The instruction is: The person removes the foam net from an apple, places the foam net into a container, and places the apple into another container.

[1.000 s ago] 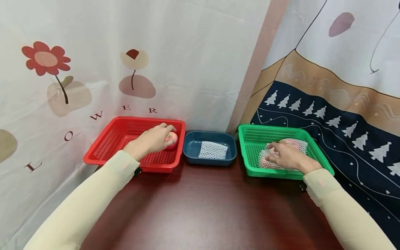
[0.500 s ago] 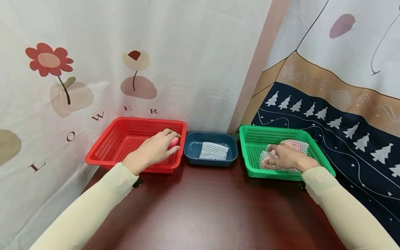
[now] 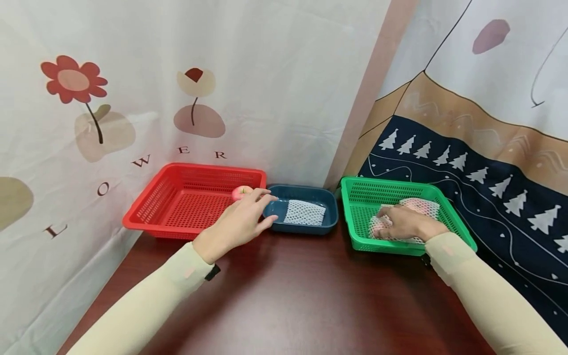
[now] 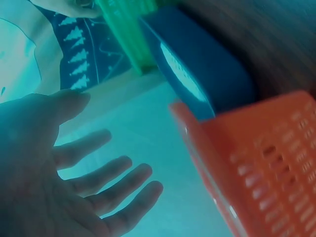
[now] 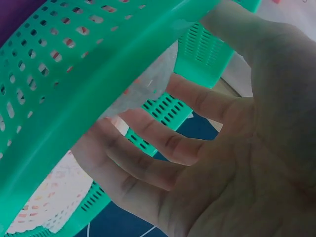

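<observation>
My left hand is over the gap between the red basket and the blue dish, fingers spread and holding nothing. Behind its knuckles, a pinkish-red apple sits in the red basket's right side. A white foam net sleeve lies flat in the dish. My right hand reaches into the green basket, fingers loosely bent against a net-wrapped fruit, thumb apart from them. Another net-wrapped fruit lies behind that hand. In the right wrist view the basket rim hides some fingertips.
The two baskets and the dish stand in a row along the back of a dark reddish table. A white printed curtain hangs right behind them. Navy cloth with white trees borders the green basket on the right.
My left hand has moved right and toward me from over the apple, out past the red basket's edge, its fingers spreading. The apple shows again. My right hand stays nearly in place.
</observation>
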{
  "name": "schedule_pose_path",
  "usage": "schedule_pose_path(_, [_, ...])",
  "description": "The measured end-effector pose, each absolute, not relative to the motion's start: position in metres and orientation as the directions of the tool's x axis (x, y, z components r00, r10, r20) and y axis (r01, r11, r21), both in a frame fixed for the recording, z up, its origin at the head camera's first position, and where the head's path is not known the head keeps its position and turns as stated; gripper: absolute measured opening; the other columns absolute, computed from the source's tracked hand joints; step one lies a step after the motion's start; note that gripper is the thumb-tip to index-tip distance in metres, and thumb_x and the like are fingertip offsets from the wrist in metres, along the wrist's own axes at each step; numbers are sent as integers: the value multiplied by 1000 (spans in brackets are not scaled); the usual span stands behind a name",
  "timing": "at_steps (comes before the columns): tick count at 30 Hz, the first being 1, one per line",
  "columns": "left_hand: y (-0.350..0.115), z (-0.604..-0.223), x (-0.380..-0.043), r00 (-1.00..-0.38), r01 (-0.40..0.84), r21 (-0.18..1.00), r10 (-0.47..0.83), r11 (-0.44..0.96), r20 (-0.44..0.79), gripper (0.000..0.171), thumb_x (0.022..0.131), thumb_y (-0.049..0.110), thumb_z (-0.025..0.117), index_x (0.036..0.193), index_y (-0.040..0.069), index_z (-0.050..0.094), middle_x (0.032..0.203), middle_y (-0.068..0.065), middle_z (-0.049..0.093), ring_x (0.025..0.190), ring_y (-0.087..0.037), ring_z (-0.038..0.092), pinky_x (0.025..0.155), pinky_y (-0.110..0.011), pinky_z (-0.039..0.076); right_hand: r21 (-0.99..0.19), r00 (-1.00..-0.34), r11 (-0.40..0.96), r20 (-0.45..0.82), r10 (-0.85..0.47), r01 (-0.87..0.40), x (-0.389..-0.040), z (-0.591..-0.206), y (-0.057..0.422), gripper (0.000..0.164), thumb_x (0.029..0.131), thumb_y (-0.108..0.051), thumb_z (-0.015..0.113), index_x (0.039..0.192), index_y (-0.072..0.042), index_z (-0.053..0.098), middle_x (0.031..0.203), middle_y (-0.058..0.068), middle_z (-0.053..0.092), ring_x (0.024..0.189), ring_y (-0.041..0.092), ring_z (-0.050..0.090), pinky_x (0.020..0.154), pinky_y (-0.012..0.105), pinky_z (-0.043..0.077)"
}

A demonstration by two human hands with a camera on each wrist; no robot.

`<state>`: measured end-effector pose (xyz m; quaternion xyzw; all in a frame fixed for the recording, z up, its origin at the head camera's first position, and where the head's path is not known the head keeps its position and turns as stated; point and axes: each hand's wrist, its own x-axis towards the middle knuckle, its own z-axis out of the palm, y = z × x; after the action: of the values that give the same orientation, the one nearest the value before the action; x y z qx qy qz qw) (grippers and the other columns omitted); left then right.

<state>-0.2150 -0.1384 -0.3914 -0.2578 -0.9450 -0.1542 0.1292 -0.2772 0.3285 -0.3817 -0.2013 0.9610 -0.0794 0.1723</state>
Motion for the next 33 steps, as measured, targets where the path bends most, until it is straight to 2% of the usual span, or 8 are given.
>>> schedule_pose_path(3, [-130,-395,-213,-812,555,208,471,805,344,57,109,37,84,158,12,69,163,-21,66,130,-35,78,95,-47,74,-214,-858,911,-313,-407,-354,-277,-381,327,69,107,-45,84,158,-3,67,156,35,68,144,55,67,118,76,56])
schedule_pose_path(9, [-113,-402,-210,-794,576,193,488,795,361,61,108,41,84,160,14,69,164,-19,66,135,-37,76,96,-46,73,-172,-857,915,-321,-403,-365,-277,-380,323,62,105,-39,85,156,-6,69,157,34,68,151,61,58,122,81,50])
schedule_pose_path(18, [-97,-411,-205,-788,596,212,512,775,343,61,109,45,82,160,15,67,163,-18,67,139,-37,74,106,-49,71,-142,-847,913,-340,-408,-383,-275,-383,318,57,106,-32,86,156,-9,71,158,31,69,157,61,52,125,82,47])
schedule_pose_path(28, [-75,-423,-204,-795,594,229,519,771,312,64,109,50,81,163,18,66,166,-14,65,146,-38,71,112,-59,67,-142,-833,906,-356,-423,-400,-276,-385,315,54,107,-25,84,156,-7,71,157,29,70,156,60,51,125,80,49])
schedule_pose_path(33, [-64,-424,-203,-797,594,236,525,769,297,65,110,52,78,164,19,65,167,-14,64,150,-39,68,115,-62,65,-132,-836,909,-358,-417,-396,-277,-386,314,53,107,-24,84,156,-7,72,159,30,68,159,61,48,127,81,46])
